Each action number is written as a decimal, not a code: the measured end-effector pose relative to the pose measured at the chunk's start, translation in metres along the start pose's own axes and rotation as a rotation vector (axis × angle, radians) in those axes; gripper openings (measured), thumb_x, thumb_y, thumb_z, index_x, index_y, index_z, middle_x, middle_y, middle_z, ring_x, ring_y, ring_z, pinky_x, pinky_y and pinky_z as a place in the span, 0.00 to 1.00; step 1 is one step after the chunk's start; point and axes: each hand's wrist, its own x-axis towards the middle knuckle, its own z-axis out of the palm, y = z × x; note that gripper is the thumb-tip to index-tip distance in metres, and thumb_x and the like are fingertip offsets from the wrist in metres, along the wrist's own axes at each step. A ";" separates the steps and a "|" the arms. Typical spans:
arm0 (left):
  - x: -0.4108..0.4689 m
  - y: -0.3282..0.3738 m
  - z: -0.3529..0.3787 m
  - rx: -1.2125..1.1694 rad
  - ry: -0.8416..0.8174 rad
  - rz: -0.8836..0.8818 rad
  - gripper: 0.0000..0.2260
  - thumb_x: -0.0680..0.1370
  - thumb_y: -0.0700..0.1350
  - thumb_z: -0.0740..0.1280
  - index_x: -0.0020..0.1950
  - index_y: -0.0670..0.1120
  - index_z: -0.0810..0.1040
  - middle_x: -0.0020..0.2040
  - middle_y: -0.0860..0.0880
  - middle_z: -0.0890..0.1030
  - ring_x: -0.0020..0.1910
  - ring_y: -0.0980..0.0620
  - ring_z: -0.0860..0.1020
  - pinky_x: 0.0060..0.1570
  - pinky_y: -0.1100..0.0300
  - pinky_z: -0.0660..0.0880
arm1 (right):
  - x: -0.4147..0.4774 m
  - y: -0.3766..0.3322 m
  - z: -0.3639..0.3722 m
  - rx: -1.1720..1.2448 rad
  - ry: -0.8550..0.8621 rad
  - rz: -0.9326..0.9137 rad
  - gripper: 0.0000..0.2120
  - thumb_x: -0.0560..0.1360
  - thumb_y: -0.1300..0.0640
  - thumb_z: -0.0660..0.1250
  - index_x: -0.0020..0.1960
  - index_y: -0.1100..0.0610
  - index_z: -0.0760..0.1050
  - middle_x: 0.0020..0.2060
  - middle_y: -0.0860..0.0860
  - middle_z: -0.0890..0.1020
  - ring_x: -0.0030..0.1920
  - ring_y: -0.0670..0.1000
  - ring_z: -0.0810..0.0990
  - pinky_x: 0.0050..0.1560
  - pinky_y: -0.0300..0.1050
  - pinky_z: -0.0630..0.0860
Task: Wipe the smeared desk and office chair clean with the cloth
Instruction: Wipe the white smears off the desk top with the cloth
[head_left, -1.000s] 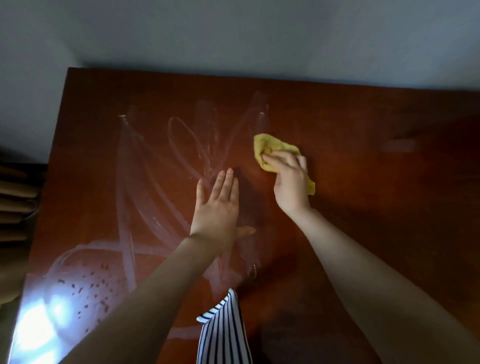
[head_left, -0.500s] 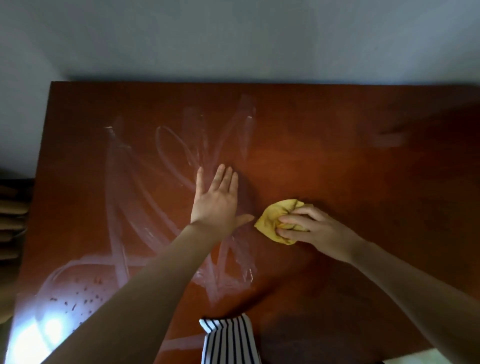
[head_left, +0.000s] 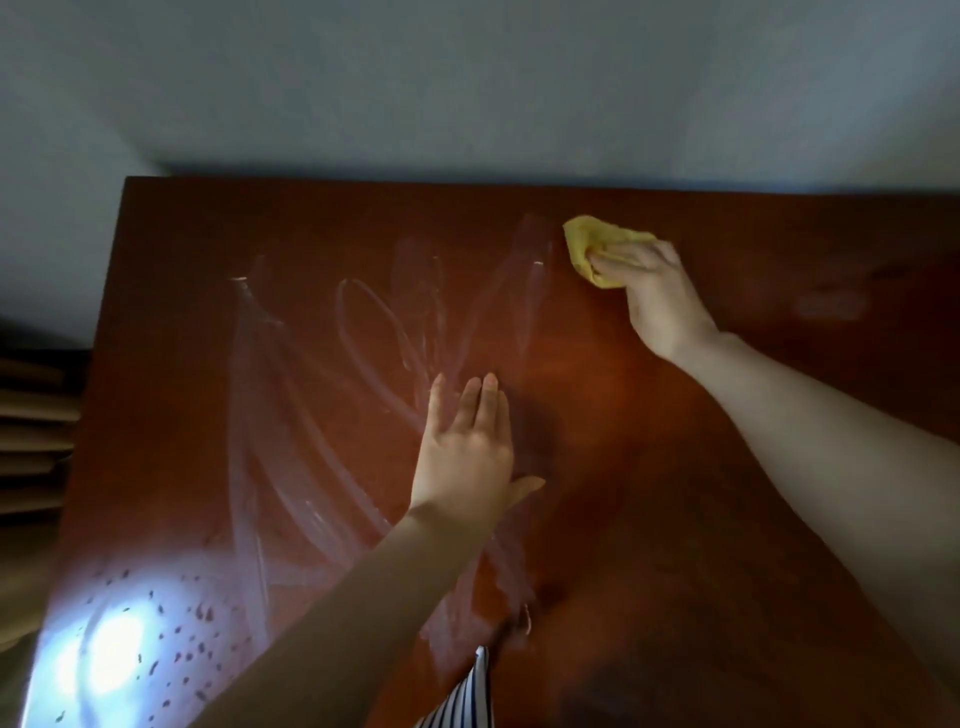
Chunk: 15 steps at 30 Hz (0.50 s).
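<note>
Reddish-brown wooden desk (head_left: 727, 519) fills most of the view, pushed up against a plain grey-blue wall (head_left: 467, 78), so that's the whole stage for now; no office chair anywhere in shot. The yellow cloth (head_left: 592, 241) sits up near the back edge, roughly 1 o'clock from the desk's middle, bunched under the right hand (head_left: 657, 296), whose fingers are curled down over it and gripping it against the wood (a bit motion-blurred, but the grip reads fine). The left hand (head_left: 465, 452) is planted flat around dead centre, fingers straight and together pointing to 12, thumb poking out toward 3, holding nothing, just bracing. Now the bit that matters: the big whitish smears (head_left: 363, 338) are long loopy streaks running mostly 12-to-6, and they all lie off toward 8 o'clock from the cloth, starting just beside its left corner and fanning down past the left hand to the glare (head_left: 114, 654) at the 7 o'clock corner. So I'd say the next stroke needs to pull left and toward the body, and the braced left hand is sitting right on that path. There's also a faint patch (head_left: 831, 306) out at 3 o'clock from the cloth. A striped top (head_left: 467, 696) peeks in at 6. Desk looks maybe half done, I reckon.
</note>
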 end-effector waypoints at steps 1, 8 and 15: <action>-0.001 0.000 0.001 -0.018 -0.003 0.005 0.41 0.78 0.67 0.51 0.77 0.36 0.46 0.78 0.40 0.48 0.77 0.45 0.50 0.72 0.40 0.38 | 0.014 -0.001 0.001 -0.006 -0.014 0.018 0.23 0.76 0.75 0.57 0.66 0.60 0.73 0.65 0.63 0.73 0.63 0.67 0.67 0.68 0.52 0.63; -0.003 -0.004 0.005 -0.063 0.043 0.016 0.38 0.79 0.64 0.51 0.77 0.38 0.46 0.78 0.42 0.47 0.77 0.47 0.49 0.71 0.43 0.36 | 0.065 -0.041 0.015 0.019 -0.046 0.229 0.30 0.76 0.71 0.55 0.73 0.49 0.64 0.73 0.52 0.63 0.71 0.61 0.58 0.71 0.49 0.58; -0.004 -0.005 0.004 -0.056 0.050 -0.007 0.37 0.79 0.64 0.50 0.78 0.40 0.45 0.79 0.44 0.45 0.77 0.49 0.47 0.72 0.44 0.35 | 0.022 -0.061 0.021 0.092 -0.042 -0.105 0.25 0.75 0.73 0.56 0.68 0.54 0.73 0.68 0.55 0.72 0.64 0.63 0.67 0.65 0.51 0.63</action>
